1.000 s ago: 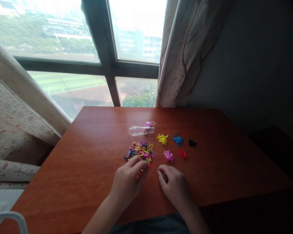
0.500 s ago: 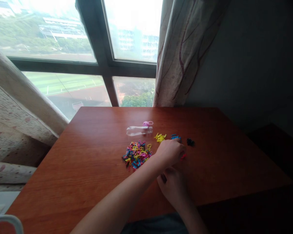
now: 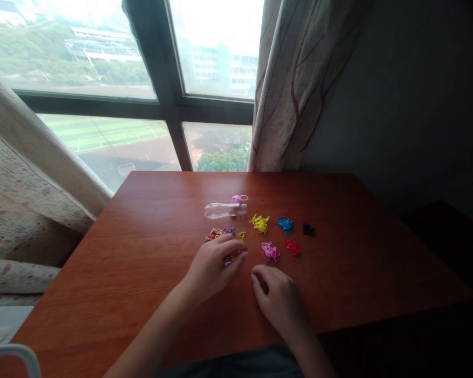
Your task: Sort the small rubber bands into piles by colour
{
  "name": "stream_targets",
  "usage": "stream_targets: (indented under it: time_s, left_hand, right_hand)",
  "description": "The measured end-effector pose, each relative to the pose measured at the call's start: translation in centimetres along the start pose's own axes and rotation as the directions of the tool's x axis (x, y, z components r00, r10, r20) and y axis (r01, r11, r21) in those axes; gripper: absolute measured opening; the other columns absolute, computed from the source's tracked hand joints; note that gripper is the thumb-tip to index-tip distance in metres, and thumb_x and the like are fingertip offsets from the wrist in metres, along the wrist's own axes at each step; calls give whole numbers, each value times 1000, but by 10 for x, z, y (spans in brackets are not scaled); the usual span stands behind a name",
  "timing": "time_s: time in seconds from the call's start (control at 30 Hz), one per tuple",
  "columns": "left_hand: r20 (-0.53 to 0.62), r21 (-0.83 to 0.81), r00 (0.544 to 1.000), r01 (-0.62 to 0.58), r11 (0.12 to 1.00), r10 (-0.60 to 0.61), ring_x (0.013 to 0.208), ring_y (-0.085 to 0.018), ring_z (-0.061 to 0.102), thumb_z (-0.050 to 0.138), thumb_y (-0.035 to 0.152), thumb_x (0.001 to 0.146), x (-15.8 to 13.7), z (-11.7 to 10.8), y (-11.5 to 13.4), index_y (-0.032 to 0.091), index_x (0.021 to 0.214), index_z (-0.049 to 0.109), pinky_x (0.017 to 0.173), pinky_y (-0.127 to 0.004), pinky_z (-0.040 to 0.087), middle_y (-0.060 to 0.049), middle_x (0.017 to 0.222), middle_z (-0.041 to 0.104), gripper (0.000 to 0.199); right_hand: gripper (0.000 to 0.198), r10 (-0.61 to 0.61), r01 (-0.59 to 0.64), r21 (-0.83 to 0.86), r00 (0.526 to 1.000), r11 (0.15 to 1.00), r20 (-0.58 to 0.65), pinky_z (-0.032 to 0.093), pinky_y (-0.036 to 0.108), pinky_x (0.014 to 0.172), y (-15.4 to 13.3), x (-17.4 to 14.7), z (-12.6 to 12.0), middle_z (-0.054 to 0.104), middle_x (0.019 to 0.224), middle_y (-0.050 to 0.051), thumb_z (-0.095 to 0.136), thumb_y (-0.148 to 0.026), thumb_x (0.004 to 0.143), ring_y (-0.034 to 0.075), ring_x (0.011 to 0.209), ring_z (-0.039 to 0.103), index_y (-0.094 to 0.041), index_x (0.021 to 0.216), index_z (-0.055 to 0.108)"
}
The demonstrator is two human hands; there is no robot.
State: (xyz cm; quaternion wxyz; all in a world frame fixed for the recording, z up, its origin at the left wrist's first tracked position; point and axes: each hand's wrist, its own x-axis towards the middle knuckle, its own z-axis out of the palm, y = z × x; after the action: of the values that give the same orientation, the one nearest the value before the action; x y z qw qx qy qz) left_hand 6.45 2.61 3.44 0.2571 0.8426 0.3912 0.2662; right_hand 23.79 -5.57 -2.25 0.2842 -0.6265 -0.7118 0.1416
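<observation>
My left hand (image 3: 216, 260) hovers over a mixed heap of small coloured rubber bands (image 3: 219, 232), hiding much of it. Its thumb and forefinger are apart, and no band shows between them. To the right, my right hand (image 3: 275, 291) rests on the table with fingers curled and thumb against forefinger. Whatever it may hold is hidden. Beyond the right hand lie single-colour piles: pink bands (image 3: 270, 251), red bands (image 3: 291, 249), yellow bands (image 3: 259, 223), blue bands (image 3: 285, 225) and black bands (image 3: 308, 229). One yellow band (image 3: 242, 235) sits at the heap's edge.
A clear plastic bottle (image 3: 223, 211) lies on its side behind the heap, with a pink looped cap (image 3: 237, 199) behind its neck. The brown wooden table (image 3: 142, 252) reaches to the window. Curtains (image 3: 287, 94) hang on both sides. A white curved object (image 3: 19, 350) stands at lower left.
My left hand has moved left from the red pile to the mixed heap, uncovering the pink, red and blue piles. My right hand has stayed in place.
</observation>
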Motion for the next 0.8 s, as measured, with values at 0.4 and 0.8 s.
stream_targets:
  time_s: [0.4, 0.8]
  left_hand:
    - [-118, -64, 974, 186, 981, -192, 75, -15, 64, 51, 26, 95, -75, 6, -25, 21, 94, 68, 69, -24, 49, -3, 86, 69, 18]
    - [-78, 27, 975, 210, 977, -207, 75, -15, 65, 50, 29, 95, -78, 8, -24, 22, 95, 69, 69, -24, 49, -2, 87, 68, 19]
  right_hand:
    - [11, -18, 17, 21, 999, 1000, 33, 34, 25, 65, -19, 14, 7, 67, 76, -1, 55, -16, 89, 15, 68, 60, -22, 85, 63]
    - [13, -77, 76, 5, 997, 997, 20, 37, 25, 65, -26, 15, 17, 67, 75, 0, 54, -14, 89, 15, 70, 61, -22, 84, 64]
